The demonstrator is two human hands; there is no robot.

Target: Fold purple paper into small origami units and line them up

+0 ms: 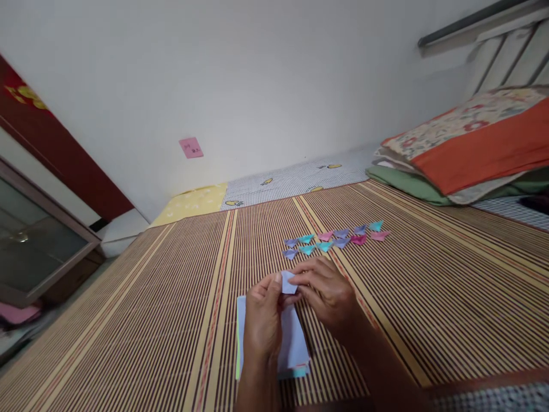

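Between my two hands is a small folded piece of pale blue paper. My left hand pinches its left edge with the thumb on top. The fingers of my right hand close on its right side. Beneath my hands lies a stack of coloured paper, pale blue on top, with green and turquoise edges showing. Part of the stack is hidden by my left hand and forearm. Beyond my hands, several small folded paper shapes in blue, turquoise, pink and purple sit in two rows.
A striped bamboo mat covers the bed. Folded bedding is piled at the right below a radiator. A pink paper note is on the white wall. At the left stands a glass-fronted cabinet.
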